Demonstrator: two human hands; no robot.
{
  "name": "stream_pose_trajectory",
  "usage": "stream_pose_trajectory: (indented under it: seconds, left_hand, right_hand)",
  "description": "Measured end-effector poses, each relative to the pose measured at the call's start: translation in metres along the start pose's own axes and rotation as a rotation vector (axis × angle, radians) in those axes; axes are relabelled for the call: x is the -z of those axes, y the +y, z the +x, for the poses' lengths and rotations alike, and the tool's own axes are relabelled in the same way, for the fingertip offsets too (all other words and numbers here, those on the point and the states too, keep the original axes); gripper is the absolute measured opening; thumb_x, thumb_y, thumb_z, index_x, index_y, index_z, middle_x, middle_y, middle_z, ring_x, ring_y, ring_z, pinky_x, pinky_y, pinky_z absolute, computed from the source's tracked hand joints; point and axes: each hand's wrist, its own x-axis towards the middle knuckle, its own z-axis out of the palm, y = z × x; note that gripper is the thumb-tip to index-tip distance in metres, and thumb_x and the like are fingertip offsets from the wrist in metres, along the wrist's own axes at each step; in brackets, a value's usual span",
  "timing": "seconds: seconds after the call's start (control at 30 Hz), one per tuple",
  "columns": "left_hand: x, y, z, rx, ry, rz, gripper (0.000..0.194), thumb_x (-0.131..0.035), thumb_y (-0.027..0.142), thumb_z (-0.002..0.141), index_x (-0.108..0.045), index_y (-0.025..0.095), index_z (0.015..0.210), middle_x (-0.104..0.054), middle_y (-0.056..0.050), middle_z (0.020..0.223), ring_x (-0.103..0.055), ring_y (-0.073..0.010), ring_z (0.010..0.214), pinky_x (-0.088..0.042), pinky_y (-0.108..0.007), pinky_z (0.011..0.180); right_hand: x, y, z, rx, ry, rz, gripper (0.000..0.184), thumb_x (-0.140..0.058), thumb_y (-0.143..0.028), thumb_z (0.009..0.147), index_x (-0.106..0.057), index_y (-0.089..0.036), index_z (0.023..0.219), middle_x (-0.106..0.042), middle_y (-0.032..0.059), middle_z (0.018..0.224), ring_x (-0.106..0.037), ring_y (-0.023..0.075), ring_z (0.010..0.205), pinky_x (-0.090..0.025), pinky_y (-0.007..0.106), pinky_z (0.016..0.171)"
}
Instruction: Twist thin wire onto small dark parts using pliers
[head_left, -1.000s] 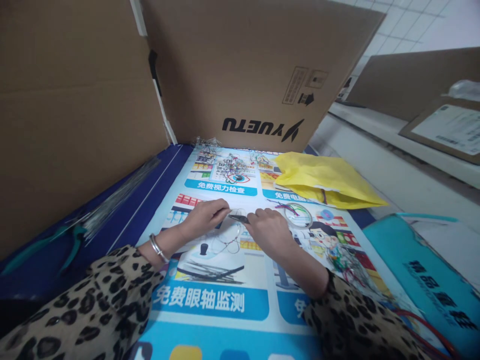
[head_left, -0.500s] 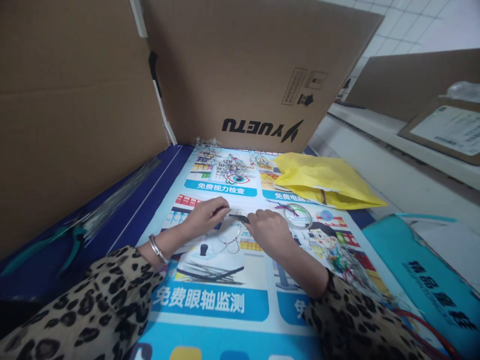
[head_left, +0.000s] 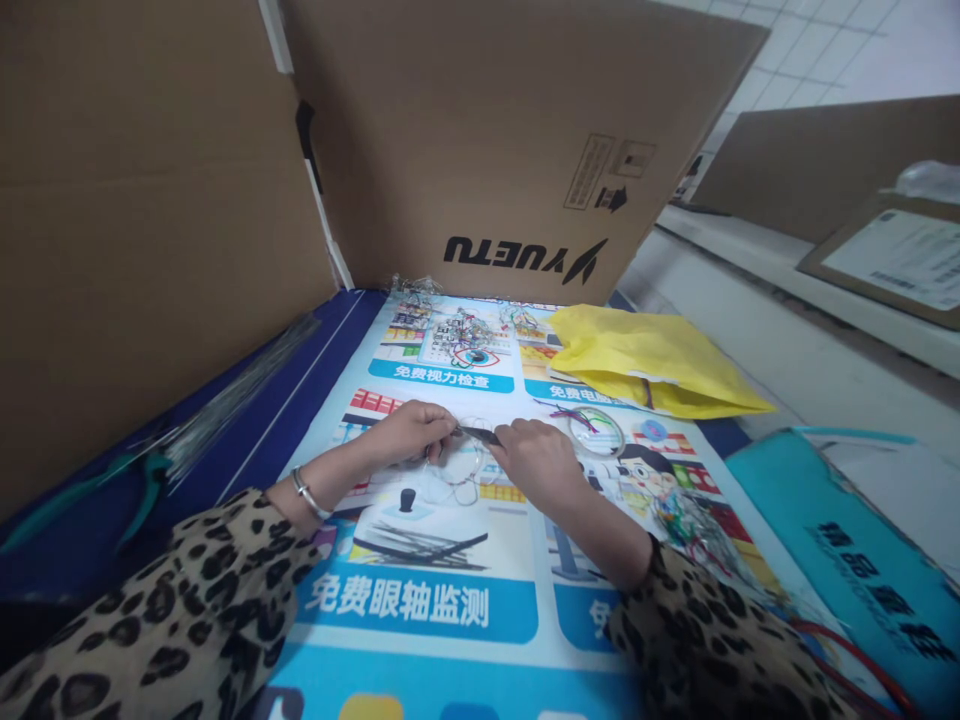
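Note:
My right hand (head_left: 544, 465) is wrapped around a slim dark tool (head_left: 478, 434) with a narrow tip; whether it is tweezers or small pliers I cannot tell. The tip reaches left to the fingertips of my left hand (head_left: 414, 435), which pinch a thin wire. A loop of this wire (head_left: 469, 490), with tiny beads or knots on it, hangs below the fingers over the printed sheet. Below the hands lie several dark thin strips (head_left: 420, 545) and a small black cylinder (head_left: 407, 499), which may be part of the print.
Tangled wires (head_left: 461, 335) lie at the back of the printed sheet (head_left: 517, 660). A yellow pouch (head_left: 660, 360), a coiled ring (head_left: 596, 432) and a teal bag (head_left: 847, 560) are on the right. Teal-handled pliers (head_left: 146, 495) and straight wires (head_left: 240, 385) lie left. Cardboard (head_left: 480, 120) stands behind.
My left fingers have closed in around the tool's tip and the wire, shifting slightly down. The wire loop has moved a little; my right hand stays almost still.

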Motion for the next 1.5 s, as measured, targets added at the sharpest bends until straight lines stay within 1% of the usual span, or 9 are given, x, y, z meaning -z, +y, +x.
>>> stream_pose_trajectory:
  seconds: [0.1,0.2,0.4,0.53,0.77,0.9,1.03,1.2,1.5]
  left_hand:
    - [0.002,-0.001,0.0,0.038,-0.037,-0.077,0.033,-0.049,0.044,0.077,-0.057,0.013,0.072,-0.051,0.003,0.043,-0.027,-0.003,0.03,-0.016,-0.017,0.032]
    - [0.003,0.001,-0.001,0.043,-0.054,-0.104,0.032,-0.05,0.043,0.076,-0.058,0.012,0.07,-0.051,0.002,0.043,-0.029,-0.0028,0.03,-0.016,-0.016,0.032]
    - [0.003,0.005,-0.002,0.016,-0.037,-0.176,0.019,-0.054,0.031,0.075,-0.056,0.013,0.069,-0.055,0.002,0.046,-0.039,-0.0032,0.034,-0.022,-0.015,0.034]
    - [0.001,0.005,-0.001,0.017,-0.003,-0.152,0.014,-0.051,0.025,0.076,-0.055,0.014,0.068,-0.055,0.003,0.045,-0.04,-0.003,0.034,-0.023,-0.015,0.033]
    - [0.0,0.004,-0.001,0.012,-0.005,-0.131,0.015,-0.049,0.023,0.078,-0.055,0.013,0.068,-0.054,0.004,0.043,-0.038,-0.0028,0.031,-0.023,-0.015,0.033]
    - [0.002,-0.002,0.001,0.0,-0.008,-0.088,0.015,-0.05,0.025,0.077,-0.056,0.013,0.07,-0.055,0.003,0.044,-0.038,-0.0031,0.032,-0.024,-0.015,0.034]
    - [0.003,-0.004,0.002,0.023,-0.019,-0.052,0.018,-0.049,0.027,0.078,-0.058,0.013,0.071,-0.055,0.002,0.044,-0.036,-0.0031,0.031,-0.022,-0.015,0.033]
    - [0.002,-0.001,0.0,0.046,-0.028,-0.044,0.017,-0.05,0.026,0.078,-0.058,0.013,0.071,-0.057,0.002,0.045,-0.036,-0.0031,0.031,-0.022,-0.015,0.033]
    - [0.003,-0.005,0.002,0.017,-0.044,-0.023,0.018,-0.049,0.027,0.078,-0.058,0.013,0.071,-0.057,0.001,0.046,-0.038,-0.0035,0.032,-0.025,-0.015,0.033]
  right_hand:
    - [-0.001,-0.001,0.001,-0.001,0.001,0.008,0.029,-0.039,-0.041,0.087,-0.059,-0.02,0.086,-0.062,0.0051,0.08,-0.056,0.0165,0.074,-0.032,0.025,0.061]
    - [-0.002,-0.002,0.001,-0.02,-0.015,0.024,0.03,-0.038,-0.041,0.087,-0.06,-0.021,0.087,-0.062,0.0051,0.08,-0.057,0.0157,0.074,-0.032,0.024,0.059]
    - [-0.001,-0.003,0.003,-0.038,-0.038,0.069,0.03,-0.039,-0.043,0.086,-0.059,-0.022,0.086,-0.063,0.0037,0.081,-0.057,0.0155,0.074,-0.032,0.023,0.059]
    - [0.0,-0.003,0.003,-0.027,-0.036,0.061,0.03,-0.039,-0.043,0.086,-0.059,-0.022,0.086,-0.062,0.0036,0.08,-0.057,0.0157,0.073,-0.032,0.023,0.058]
    - [0.0,0.0,0.003,0.005,-0.007,0.059,0.03,-0.039,-0.041,0.087,-0.06,-0.02,0.087,-0.061,0.0052,0.081,-0.055,0.016,0.077,-0.032,0.026,0.063]
    - [-0.003,0.002,0.003,0.053,0.051,0.046,0.027,-0.042,-0.039,0.086,-0.06,-0.019,0.084,-0.06,0.0056,0.08,-0.053,0.0177,0.079,-0.03,0.028,0.067]
    - [-0.006,0.002,0.002,0.086,0.12,-0.011,0.022,-0.046,-0.036,0.085,-0.059,-0.019,0.083,-0.059,0.0057,0.079,-0.05,0.0196,0.079,-0.027,0.03,0.067]
    - [-0.005,0.001,-0.001,0.082,0.161,-0.045,0.019,-0.048,-0.035,0.083,-0.059,-0.019,0.082,-0.058,0.0054,0.078,-0.049,0.02,0.078,-0.024,0.031,0.067]
    - [-0.005,-0.001,-0.001,0.076,0.175,-0.072,0.018,-0.049,-0.035,0.083,-0.059,-0.019,0.084,-0.058,0.0062,0.079,-0.048,0.0202,0.079,-0.023,0.031,0.067]
